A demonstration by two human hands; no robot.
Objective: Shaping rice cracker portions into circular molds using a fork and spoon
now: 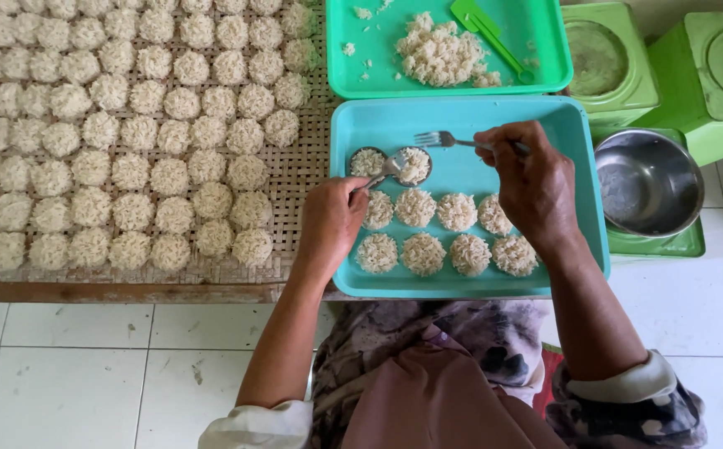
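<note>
My left hand (pixel 332 218) holds a metal spoon (pixel 388 169) whose bowl rests on a round metal mould (pixel 413 165) filled with rice. A second filled mould (pixel 366 161) sits just left of it. My right hand (pixel 532 185) grips a metal fork (pixel 443 139), tines pointing left above the moulds. Both moulds lie in a teal tray (pixel 461 116). Several round rice cakes (pixel 444 233) sit in two rows in the same tray, below the moulds and between my hands.
A woven bamboo mat (pixel 299 170) at left carries several rows of rice cakes. A green tray (pixel 536 50) behind holds loose cooked rice (pixel 436 51) and a green paddle (pixel 484 29). A steel bowl (pixel 648 183) and green tins (pixel 611 58) stand at right on the white tiled floor.
</note>
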